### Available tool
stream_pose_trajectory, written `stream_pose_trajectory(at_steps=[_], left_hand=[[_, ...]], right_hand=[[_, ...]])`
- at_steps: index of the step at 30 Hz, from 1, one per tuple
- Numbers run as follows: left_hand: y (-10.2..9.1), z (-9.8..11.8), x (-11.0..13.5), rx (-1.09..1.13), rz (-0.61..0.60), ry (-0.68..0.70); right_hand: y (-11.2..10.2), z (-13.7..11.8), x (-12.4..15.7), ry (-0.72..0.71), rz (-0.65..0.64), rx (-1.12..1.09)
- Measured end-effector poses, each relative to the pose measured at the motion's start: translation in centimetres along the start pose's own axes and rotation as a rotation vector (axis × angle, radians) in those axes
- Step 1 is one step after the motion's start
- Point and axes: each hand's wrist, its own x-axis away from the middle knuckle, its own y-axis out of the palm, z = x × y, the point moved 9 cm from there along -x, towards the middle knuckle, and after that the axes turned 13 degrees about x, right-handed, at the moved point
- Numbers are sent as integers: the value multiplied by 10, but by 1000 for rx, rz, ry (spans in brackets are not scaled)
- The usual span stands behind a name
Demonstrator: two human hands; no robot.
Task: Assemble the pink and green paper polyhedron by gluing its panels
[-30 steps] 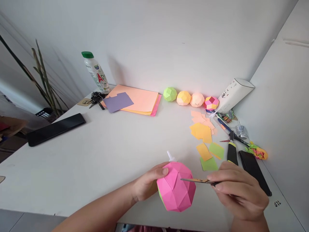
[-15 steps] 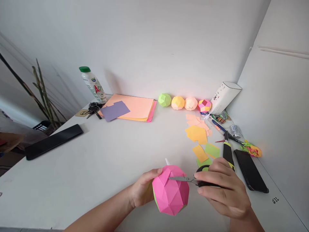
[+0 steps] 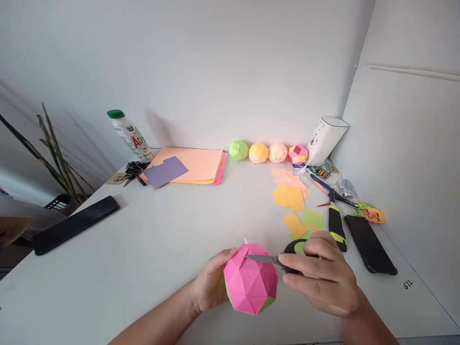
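Observation:
My left hand [image 3: 213,282] is closed around the left side of a faceted paper ball [image 3: 250,282], bright pink with green showing at its lower edges. Its thumb rests near the top, and the other fingers are hidden behind the ball. In my right hand [image 3: 323,275] is a pair of scissors [image 3: 264,259] with black handles. The blades point left and lie at the upper part of the ball, their tip at a pink flap edge. A small white tip sticks up behind the ball; I cannot tell what it is.
Small paper balls [image 3: 258,153] line the wall. Cut paper pieces [image 3: 288,196], a utility knife [image 3: 337,223] and a black phone [image 3: 370,244] lie at right. Coloured sheets [image 3: 197,163], keys [image 3: 134,171], a bottle [image 3: 131,136] and a long black object [image 3: 77,224] are at left.
The scissors' blades now look closed together, where they stood slightly apart before. Both hands and the ball have shifted slightly left and up in view. The camera view has turned a little.

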Motion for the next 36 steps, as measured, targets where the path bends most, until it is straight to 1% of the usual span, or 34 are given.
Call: stream_pose_trajectory(at_steps=[7, 14, 21, 22, 27, 32, 36], left_hand=[[-7, 1, 0, -35, 59, 19], [-3, -3, 0, -22, 56, -22], [-10, -5, 1, 8, 75, -36], [-10, -6, 1, 9, 75, -55], [-13, -9, 1, 13, 97, -84], [-9, -10, 1, 24, 65, -85], [-2, -10, 1, 39, 12, -80]], right_hand=[[3, 1, 0, 25, -25, -28], [8, 2, -3, 83, -69, -79], [10, 1, -8, 131, -68, -101], [11, 2, -9, 142, -72, -105], [14, 4, -13, 212, -135, -121], [14, 2, -14, 198, -142, -114], [9, 3, -15, 180, -108, -110]])
